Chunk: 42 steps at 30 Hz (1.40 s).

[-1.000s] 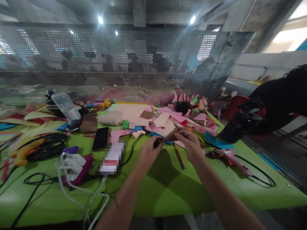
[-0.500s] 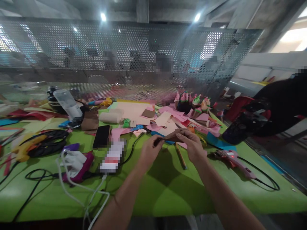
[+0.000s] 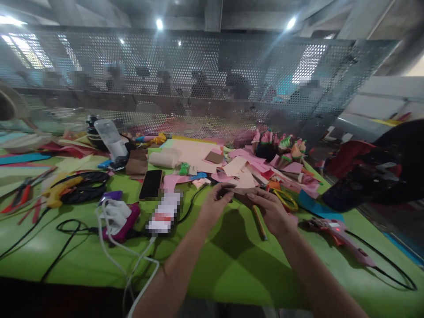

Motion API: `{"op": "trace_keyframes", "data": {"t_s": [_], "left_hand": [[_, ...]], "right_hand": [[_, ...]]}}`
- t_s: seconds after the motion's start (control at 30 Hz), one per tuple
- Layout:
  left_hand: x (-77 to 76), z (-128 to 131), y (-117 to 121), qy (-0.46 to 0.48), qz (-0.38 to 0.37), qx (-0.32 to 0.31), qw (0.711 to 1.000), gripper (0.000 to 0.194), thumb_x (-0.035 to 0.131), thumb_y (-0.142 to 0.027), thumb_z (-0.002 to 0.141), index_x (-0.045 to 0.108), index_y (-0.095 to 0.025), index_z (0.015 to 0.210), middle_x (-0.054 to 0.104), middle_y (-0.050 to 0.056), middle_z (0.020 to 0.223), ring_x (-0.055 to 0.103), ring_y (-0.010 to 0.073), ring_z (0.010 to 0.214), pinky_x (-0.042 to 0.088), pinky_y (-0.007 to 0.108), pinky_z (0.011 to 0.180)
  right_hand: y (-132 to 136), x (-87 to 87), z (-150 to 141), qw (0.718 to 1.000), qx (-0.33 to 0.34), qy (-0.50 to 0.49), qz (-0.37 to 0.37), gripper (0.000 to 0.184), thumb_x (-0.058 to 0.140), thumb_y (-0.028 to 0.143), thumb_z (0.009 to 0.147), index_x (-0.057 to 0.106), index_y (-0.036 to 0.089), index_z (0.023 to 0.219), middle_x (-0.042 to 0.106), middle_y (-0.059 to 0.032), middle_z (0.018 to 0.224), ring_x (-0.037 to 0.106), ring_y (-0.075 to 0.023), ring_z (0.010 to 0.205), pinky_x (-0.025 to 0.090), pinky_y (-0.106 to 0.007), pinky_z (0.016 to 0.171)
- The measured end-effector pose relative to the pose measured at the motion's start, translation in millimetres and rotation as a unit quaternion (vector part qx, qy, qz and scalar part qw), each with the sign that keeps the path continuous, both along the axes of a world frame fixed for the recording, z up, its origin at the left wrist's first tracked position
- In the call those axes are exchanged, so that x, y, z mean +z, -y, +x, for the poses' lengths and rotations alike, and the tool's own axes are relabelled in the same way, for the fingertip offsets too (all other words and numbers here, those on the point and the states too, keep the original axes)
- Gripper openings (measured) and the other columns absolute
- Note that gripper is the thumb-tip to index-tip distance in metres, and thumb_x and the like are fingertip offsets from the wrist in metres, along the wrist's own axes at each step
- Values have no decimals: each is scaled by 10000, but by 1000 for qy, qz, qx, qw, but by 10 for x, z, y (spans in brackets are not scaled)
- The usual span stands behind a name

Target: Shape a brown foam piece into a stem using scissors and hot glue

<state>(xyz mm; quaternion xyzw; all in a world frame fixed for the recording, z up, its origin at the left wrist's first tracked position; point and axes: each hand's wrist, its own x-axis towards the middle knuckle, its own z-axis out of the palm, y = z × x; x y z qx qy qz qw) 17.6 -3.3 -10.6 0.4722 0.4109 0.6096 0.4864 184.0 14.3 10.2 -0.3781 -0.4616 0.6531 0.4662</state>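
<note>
Above the green table [image 3: 212,282], both hands hold a small brown piece of paper or felt [image 3: 243,191] between them. My left hand [image 3: 217,203] pinches its left end with thumb and fingertips. At the other end, my right hand [image 3: 270,207] has it between thumb and fingers. A pencil [image 3: 260,223] lies on the table just under my right hand. Yellow-handled scissors [image 3: 286,200] rest behind that hand. Pink and cream paper scraps [image 3: 243,170] are heaped beyond both hands.
A pink glue gun [image 3: 344,238] with a black cord lies at right. To the left are a black phone [image 3: 150,184], a second phone [image 3: 165,214] on a cable, a magenta power strip [image 3: 122,225] and a yellow glue gun [image 3: 61,192]. Paper cones [image 3: 265,141] stand at the back.
The view has swung a little left, so things appear further right. The brown piece is turned and shows a paler face; both hands keep their hold on it.
</note>
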Motion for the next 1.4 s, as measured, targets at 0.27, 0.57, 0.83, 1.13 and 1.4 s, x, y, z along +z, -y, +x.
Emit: {"op": "trace_keyframes", "data": {"t_s": [0.27,0.57,0.83,1.13,1.4], "left_hand": [[66,-9,27,20,-15,6,1000,179,720,-281,743,732,-182,892,659,17,794,535,118,703,424,234,650],[101,-12,51,14,4,10,1000,189,691,-304,776,770,-191,905,714,40,855,577,142,755,448,255,686],[122,-23,63,8,7,10,1000,196,661,-312,807,792,-197,898,734,52,848,600,158,772,466,278,724],[125,4,61,57,3,-25,998,240,728,-320,766,776,-197,967,742,57,962,645,175,873,498,283,780],[95,23,38,70,24,-31,997,259,756,-350,750,770,-187,950,738,61,960,645,173,882,502,284,803]], "right_hand": [[7,-12,8,999,23,-7,-48,270,877,354,545,700,183,654,624,2,553,518,-123,494,391,-254,488],[-27,-38,7,999,-25,-9,-36,267,891,340,500,698,195,615,644,-2,593,528,-123,539,402,-244,505],[-54,-92,29,998,-50,-24,-37,186,858,263,517,739,218,654,724,-17,685,620,-166,628,479,-270,578],[-104,-181,72,998,-39,-42,-37,133,811,229,594,744,217,708,731,-18,745,656,-185,712,526,-274,653],[-133,-218,96,997,-2,-44,-57,101,789,259,622,712,222,677,720,-14,738,648,-185,692,543,-279,637]]}}
